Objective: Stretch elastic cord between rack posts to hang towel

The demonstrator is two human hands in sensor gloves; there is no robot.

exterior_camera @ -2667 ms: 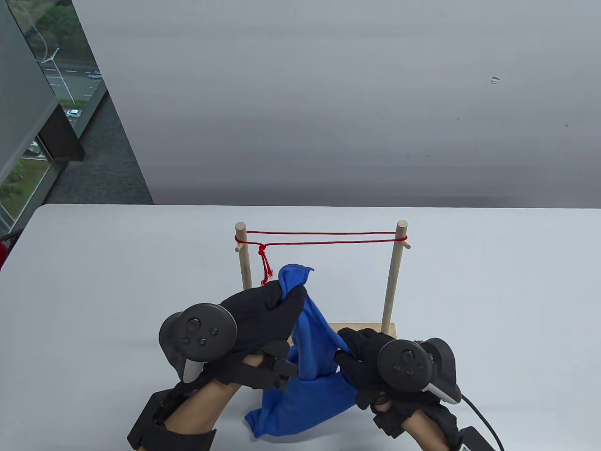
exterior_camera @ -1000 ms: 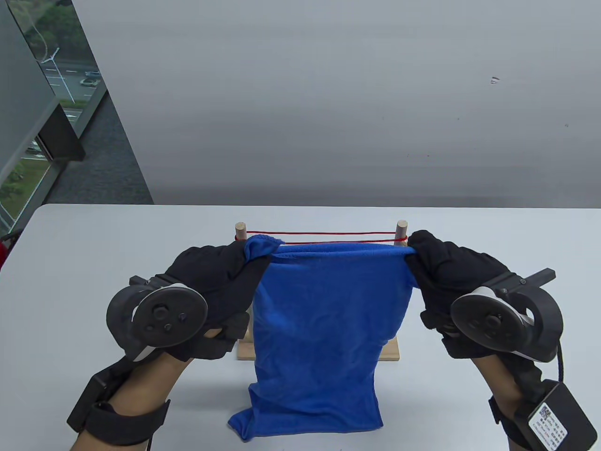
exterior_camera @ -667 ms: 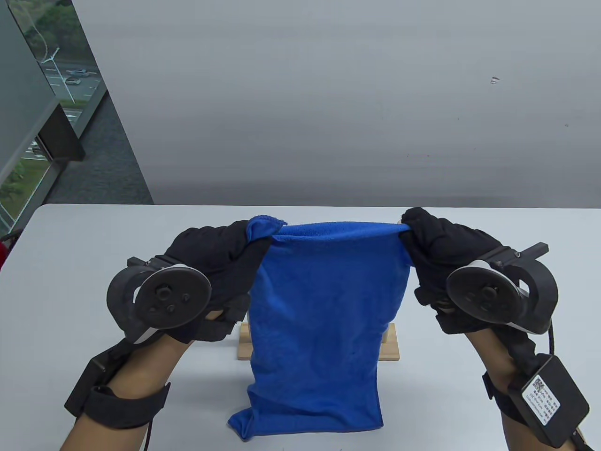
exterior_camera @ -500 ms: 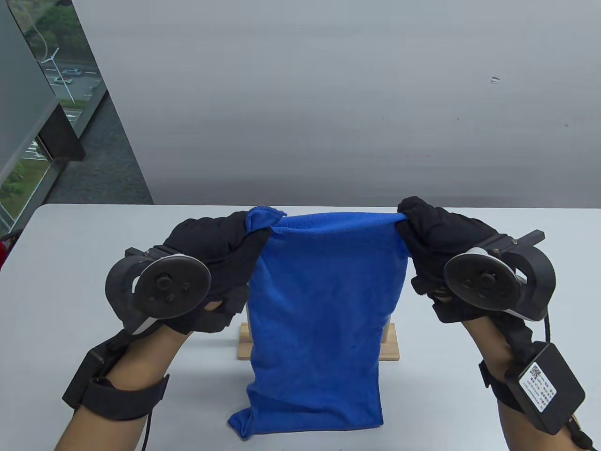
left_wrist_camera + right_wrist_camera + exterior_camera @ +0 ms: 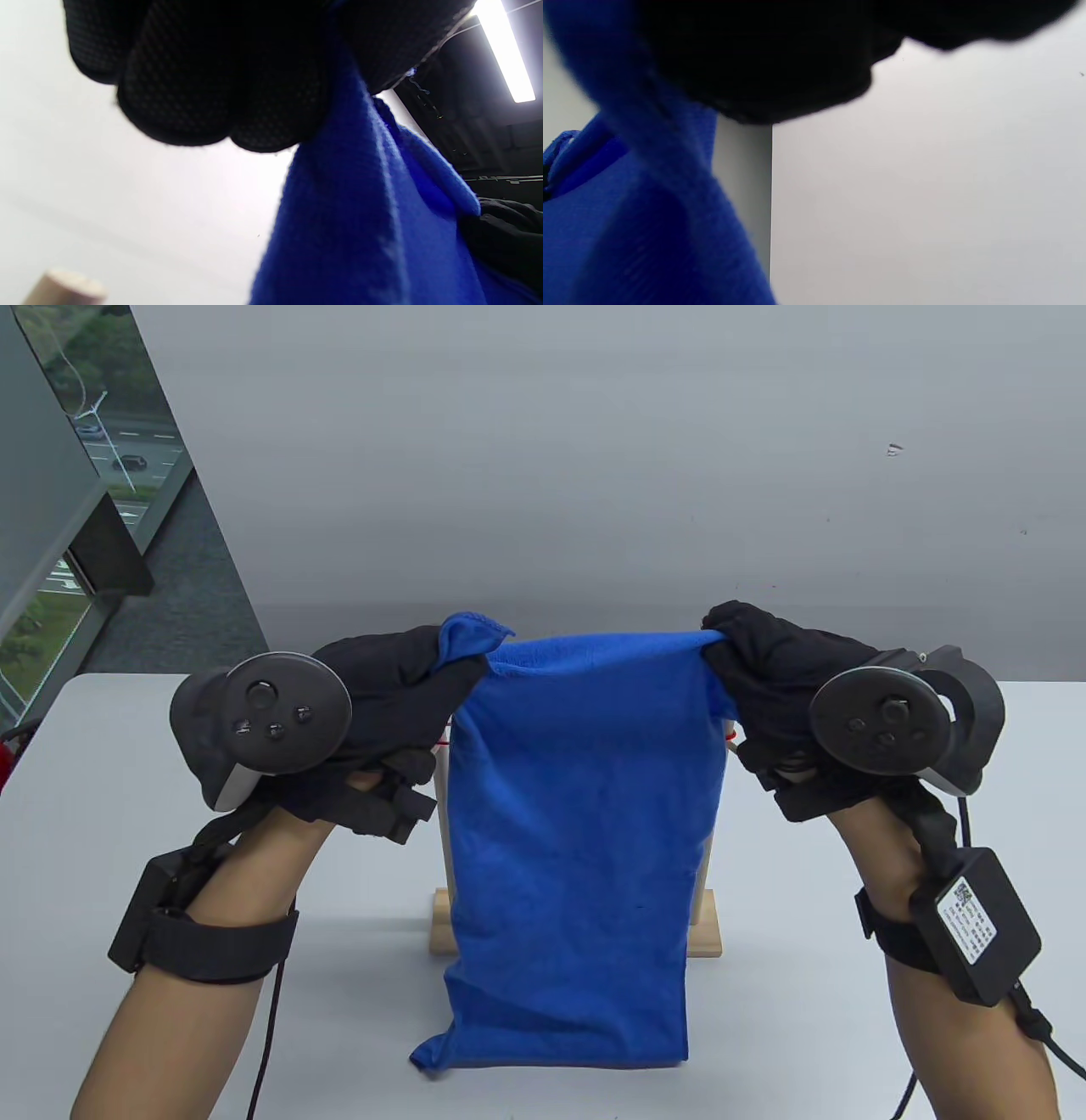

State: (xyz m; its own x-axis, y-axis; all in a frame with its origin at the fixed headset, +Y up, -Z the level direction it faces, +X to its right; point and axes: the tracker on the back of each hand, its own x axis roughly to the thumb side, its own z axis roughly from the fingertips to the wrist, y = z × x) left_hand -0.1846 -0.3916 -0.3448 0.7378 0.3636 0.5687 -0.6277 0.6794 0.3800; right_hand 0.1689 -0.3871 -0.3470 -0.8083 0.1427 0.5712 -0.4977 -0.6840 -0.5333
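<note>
A blue towel (image 5: 581,814) hangs spread between my two hands, in front of the wooden rack. My left hand (image 5: 458,666) grips its top left corner and my right hand (image 5: 721,640) grips its top right corner, both raised above the post tops. The towel hides most of the rack: only its wooden base (image 5: 708,929), slivers of the two posts and a bit of red elastic cord (image 5: 731,737) show. The left wrist view shows my gloved fingers (image 5: 220,84) closed on blue cloth (image 5: 360,220), with a post top (image 5: 63,288) below. The right wrist view shows blue cloth (image 5: 649,212) under my dark glove.
The white table (image 5: 848,814) extends to both sides of the rack. A grey wall (image 5: 594,475) stands behind it, with a window (image 5: 76,475) at the far left. Cables trail from both wrists toward the bottom edge.
Both hands took the towel from a bunch low in front of the rack, spread it out, and lifted its top edge from cord height to above the posts.
</note>
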